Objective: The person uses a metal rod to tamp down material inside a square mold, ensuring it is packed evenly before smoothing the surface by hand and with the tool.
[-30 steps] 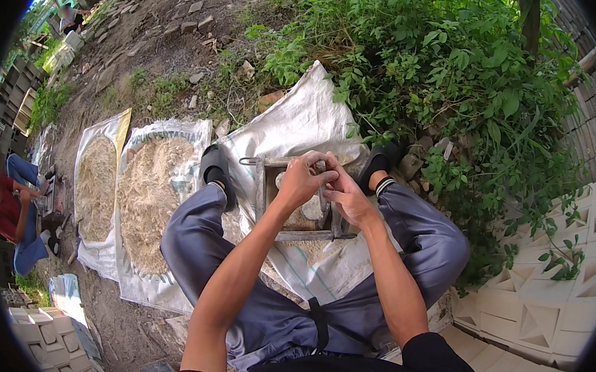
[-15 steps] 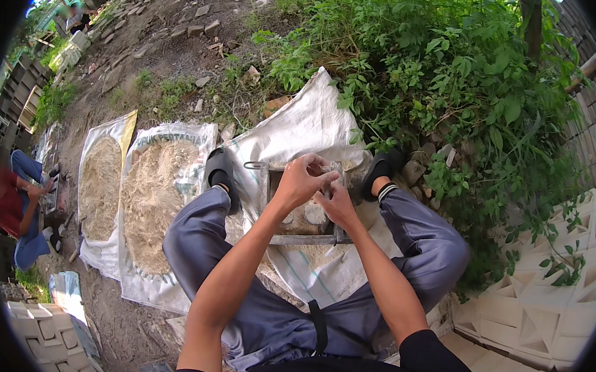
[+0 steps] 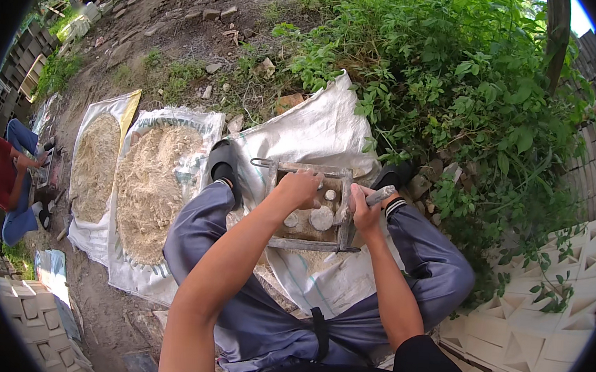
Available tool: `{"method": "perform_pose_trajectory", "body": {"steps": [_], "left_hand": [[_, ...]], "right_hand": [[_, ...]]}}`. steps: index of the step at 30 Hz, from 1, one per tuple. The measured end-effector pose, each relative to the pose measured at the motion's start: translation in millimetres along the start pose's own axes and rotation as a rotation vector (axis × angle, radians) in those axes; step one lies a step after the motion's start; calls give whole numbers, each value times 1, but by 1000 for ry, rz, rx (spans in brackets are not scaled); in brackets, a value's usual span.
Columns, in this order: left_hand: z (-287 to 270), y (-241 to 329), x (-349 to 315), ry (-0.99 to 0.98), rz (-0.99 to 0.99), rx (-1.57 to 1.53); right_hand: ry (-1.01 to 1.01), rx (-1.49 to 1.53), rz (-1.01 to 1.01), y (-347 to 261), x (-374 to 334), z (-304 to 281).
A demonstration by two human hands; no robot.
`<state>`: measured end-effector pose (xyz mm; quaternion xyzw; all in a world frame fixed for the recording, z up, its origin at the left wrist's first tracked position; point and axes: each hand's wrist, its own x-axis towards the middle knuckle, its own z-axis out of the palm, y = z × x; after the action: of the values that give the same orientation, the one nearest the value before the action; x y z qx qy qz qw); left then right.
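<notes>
Between my legs lies a rectangular wooden mould frame (image 3: pixel 287 243), dusted grey, with a wire loop at its far left corner. Inside it are a large pale round disc (image 3: pixel 321 218) and smaller round knobs (image 3: pixel 330 195). My left hand (image 3: pixel 300 188) reaches over the far part of the frame with its fingers curled down; what they close on is mostly hidden beneath them. At the frame's right side, my right hand (image 3: pixel 365 210) grips a short grey rod-like stick (image 3: pixel 382 194), which points away to the right.
The frame rests on a white woven sack (image 3: pixel 295 134). To the left, two more sacks carry heaps of pale powder (image 3: pixel 152 190). Leafy plants (image 3: pixel 469 108) stand at the far right, stacked pale patterned blocks (image 3: pixel 539 299) at the near right. A co-worker (image 3: pixel 5 172) sits at the left.
My hands were together above the frame; now they are apart. The left has gone down into the frame, the right has moved to its right side and shows the grey stick.
</notes>
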<state>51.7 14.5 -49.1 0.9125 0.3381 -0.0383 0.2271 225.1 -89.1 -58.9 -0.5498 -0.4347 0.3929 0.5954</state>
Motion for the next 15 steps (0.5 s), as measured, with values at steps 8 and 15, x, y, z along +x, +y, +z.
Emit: {"method": "perform_pose_trajectory", "body": {"steps": [8, 15], "left_hand": [[105, -29, -16, -3, -480, 18], [170, -44, -46, 495, -470, 26]], "right_hand": [[-134, -132, 178, -6, 9, -5], [286, -90, -299, 25, -18, 27]]}}
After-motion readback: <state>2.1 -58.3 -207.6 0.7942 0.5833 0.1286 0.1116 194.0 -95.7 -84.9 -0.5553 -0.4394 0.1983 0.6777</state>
